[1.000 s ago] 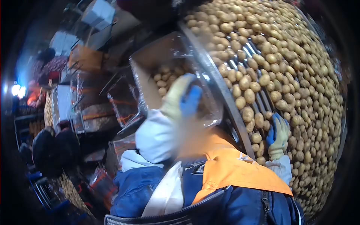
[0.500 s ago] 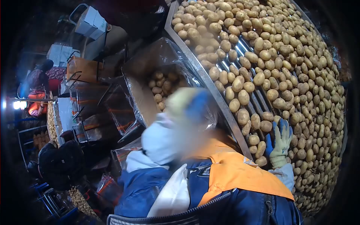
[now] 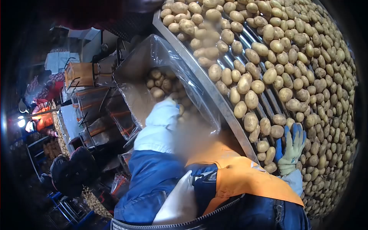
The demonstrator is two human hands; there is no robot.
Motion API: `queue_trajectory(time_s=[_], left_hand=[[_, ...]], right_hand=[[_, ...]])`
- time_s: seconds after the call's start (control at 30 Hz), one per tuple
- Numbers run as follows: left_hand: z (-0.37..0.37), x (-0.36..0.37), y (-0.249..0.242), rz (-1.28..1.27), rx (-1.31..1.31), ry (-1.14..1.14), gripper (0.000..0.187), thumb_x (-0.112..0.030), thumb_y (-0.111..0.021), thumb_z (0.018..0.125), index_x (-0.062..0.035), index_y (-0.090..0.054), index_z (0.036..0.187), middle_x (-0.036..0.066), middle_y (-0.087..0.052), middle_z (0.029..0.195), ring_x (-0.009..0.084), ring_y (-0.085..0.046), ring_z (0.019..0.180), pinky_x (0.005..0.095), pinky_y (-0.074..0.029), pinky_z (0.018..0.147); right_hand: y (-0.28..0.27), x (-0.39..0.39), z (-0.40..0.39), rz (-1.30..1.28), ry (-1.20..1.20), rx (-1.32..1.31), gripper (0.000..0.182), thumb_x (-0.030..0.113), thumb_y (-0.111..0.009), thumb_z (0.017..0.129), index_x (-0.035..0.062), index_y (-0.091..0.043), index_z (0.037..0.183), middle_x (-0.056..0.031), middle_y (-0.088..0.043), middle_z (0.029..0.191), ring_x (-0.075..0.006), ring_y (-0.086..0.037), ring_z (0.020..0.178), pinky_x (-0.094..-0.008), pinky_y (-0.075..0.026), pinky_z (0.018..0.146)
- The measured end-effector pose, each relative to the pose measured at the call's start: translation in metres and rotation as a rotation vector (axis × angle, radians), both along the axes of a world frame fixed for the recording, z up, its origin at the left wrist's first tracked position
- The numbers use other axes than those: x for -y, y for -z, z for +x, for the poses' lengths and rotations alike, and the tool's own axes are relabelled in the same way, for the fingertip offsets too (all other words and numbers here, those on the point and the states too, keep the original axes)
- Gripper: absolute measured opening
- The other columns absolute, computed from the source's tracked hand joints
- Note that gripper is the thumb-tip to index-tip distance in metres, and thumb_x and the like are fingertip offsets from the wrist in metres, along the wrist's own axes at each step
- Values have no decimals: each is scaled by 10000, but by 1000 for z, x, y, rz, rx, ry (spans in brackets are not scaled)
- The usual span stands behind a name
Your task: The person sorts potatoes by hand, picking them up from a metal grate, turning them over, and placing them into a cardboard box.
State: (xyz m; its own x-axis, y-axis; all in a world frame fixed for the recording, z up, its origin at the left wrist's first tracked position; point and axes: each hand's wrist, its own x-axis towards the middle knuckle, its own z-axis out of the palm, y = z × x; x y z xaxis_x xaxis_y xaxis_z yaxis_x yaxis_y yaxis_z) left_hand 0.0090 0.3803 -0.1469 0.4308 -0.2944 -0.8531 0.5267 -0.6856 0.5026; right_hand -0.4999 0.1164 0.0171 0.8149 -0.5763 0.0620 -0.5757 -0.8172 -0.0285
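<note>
My left hand (image 3: pixel 174 102) reaches down into a box (image 3: pixel 132 90) lined with clear plastic. Only a sliver of its glove shows past the pale sleeve, so its fingers and anything in them are hidden. Potatoes (image 3: pixel 158 83) lie in the bottom of that box, just beyond the hand. In a yellow glove with blue fingertips, my right hand (image 3: pixel 292 149) rests on the potatoes (image 3: pixel 276 131) of the roller table, fingers spread, gripping nothing visible.
A metal rim (image 3: pixel 199 65) edges the roller table, between it and the lined box. Bare rollers (image 3: pixel 264 103) show among the potatoes. On the left are an orange-brown box (image 3: pixel 79 74), white boxes (image 3: pixel 61 61) and a person in orange (image 3: pixel 45 118).
My left hand has gone from above the near edge of the box down inside it. The right hand still lies spread on the potatoes. The whole view has shifted slightly.
</note>
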Motion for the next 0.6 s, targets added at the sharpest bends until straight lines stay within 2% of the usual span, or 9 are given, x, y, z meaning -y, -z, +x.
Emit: queue_trajectory(time_s=[0.1, 0.2, 0.27, 0.3, 0.37, 0.4, 0.43, 0.6], left_hand=[[4, 2, -4, -50, -90, -58, 316, -110, -729, 912, 33, -679, 1189, 184, -728, 935, 283, -705, 787, 423, -595, 646], [-8, 2, -4, -68, -160, -109, 328, -109, -731, 908, 33, -676, 1198, 188, -726, 940, 286, -704, 793, 426, -597, 645], [-10, 4, 2, -132, 232, 17, 336, -138, -741, 912, 19, -686, 1204, 169, -727, 956, 285, -699, 845, 424, -596, 656], [-2, 5, -1, -131, 241, 1, 336, -138, -741, 912, 19, -686, 1204, 169, -727, 956, 285, -699, 845, 424, -596, 656], [11, 7, -10, 126, 518, 1029, 303, -185, -741, 932, -7, -711, 1175, 149, -734, 994, 268, -691, 851, 409, -596, 667], [2, 5, -10, 184, 341, 632, 280, -219, -724, 940, -33, -738, 1149, 125, -740, 1004, 273, -704, 844, 397, -606, 696], [-6, 5, -8, 182, 299, 458, 280, -220, -724, 941, -33, -739, 1148, 125, -740, 1006, 273, -705, 844, 397, -607, 698], [-33, 0, 4, 207, 286, 265, 277, -225, -723, 942, -34, -742, 1141, 124, -741, 1011, 271, -709, 849, 396, -612, 707]], right_hand=[[4, 0, 1, 3, 12, 56, 493, 196, -732, 864, 86, -674, 1341, -182, -544, 1501, -405, -456, 1448, -620, -303, 1204], [3, -1, -2, 1, -1, 37, 504, 196, -730, 868, 86, -666, 1356, -190, -537, 1508, -414, -460, 1446, -614, -302, 1203], [2, 0, 1, 0, -4, 21, 509, 194, -730, 869, 86, -664, 1362, -193, -534, 1510, -417, -461, 1444, -613, -302, 1202], [2, -1, 1, 5, 3, 29, 510, 191, -728, 871, 86, -661, 1366, -195, -532, 1511, -419, -459, 1445, -612, -301, 1202], [2, -1, 1, 8, -5, 37, 512, 188, -725, 873, 85, -659, 1370, -197, -530, 1513, -421, -457, 1447, -611, -300, 1203], [4, -1, 1, 2, -4, 44, 514, 188, -725, 873, 84, -656, 1372, -198, -530, 1513, -423, -456, 1447, -610, -301, 1202], [5, 0, 1, -5, -1, 50, 517, 188, -726, 873, 83, -654, 1374, -199, -529, 1514, -425, -455, 1448, -609, -302, 1202], [8, 2, -2, -50, -49, 67, 580, 193, -729, 864, 81, -614, 1421, -202, -523, 1522, -420, -453, 1451, -604, -307, 1203]])
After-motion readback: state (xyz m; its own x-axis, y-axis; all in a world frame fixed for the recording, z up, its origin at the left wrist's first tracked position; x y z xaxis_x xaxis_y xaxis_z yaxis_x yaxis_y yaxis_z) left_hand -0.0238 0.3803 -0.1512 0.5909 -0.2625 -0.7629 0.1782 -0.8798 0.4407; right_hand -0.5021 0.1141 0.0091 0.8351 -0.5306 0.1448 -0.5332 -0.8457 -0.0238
